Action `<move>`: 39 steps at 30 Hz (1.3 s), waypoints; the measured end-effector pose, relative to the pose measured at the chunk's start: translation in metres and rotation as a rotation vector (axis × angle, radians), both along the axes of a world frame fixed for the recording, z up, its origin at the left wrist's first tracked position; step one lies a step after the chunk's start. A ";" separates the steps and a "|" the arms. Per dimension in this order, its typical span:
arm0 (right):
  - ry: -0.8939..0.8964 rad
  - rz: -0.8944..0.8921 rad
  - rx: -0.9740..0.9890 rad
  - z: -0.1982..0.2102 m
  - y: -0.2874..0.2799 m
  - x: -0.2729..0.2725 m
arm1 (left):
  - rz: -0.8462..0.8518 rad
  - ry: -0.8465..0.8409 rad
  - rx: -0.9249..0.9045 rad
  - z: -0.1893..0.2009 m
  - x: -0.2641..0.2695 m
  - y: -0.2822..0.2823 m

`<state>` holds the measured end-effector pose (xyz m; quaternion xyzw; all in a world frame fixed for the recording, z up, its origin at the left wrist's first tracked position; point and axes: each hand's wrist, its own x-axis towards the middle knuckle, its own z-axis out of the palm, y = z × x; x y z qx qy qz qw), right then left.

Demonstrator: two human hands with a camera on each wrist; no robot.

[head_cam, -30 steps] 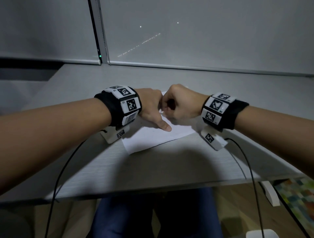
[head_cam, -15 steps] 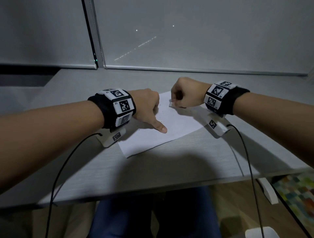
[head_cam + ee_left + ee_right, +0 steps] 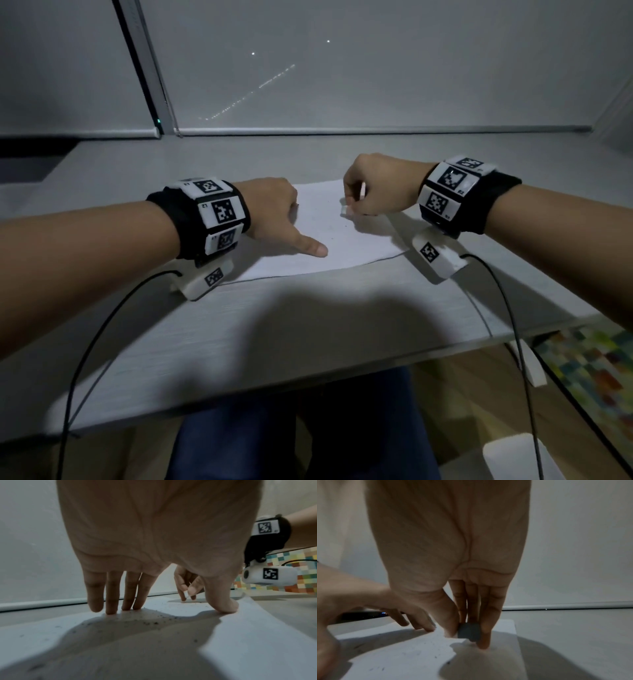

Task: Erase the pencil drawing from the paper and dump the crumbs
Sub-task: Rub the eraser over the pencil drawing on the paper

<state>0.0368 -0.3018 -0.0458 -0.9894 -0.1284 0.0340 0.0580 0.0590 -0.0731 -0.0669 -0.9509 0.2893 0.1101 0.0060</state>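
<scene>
1. Table [image 3: 308, 325]: the paper [image 3: 342, 246] lies flat, crumbs [image 3: 154, 622] scattered
2. Left hand [image 3: 270, 212], fingers straight, pins the 9 o'clock edge; press firmly
3. Right hand [image 3: 373, 186] pinches the eraser [image 3: 345, 209] near 1 o'clock; rub with short strokes

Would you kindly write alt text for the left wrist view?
The left hand presses spread fingers onto a white paper sheet speckled with dark eraser crumbs. Behind it, the right hand pinches a small white eraser against the sheet.
</scene>
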 end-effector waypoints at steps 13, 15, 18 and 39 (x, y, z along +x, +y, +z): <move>-0.059 0.006 0.159 -0.022 0.036 0.016 | -0.001 0.057 -0.005 -0.005 0.003 0.002; -0.059 -0.004 0.141 -0.021 0.040 0.014 | -0.003 0.053 0.008 -0.004 0.003 0.001; -0.018 0.064 0.139 -0.018 0.050 0.005 | -0.033 0.028 0.019 -0.003 0.003 -0.002; -0.035 0.018 0.104 -0.010 0.039 -0.002 | 0.002 0.007 0.065 -0.003 0.002 -0.005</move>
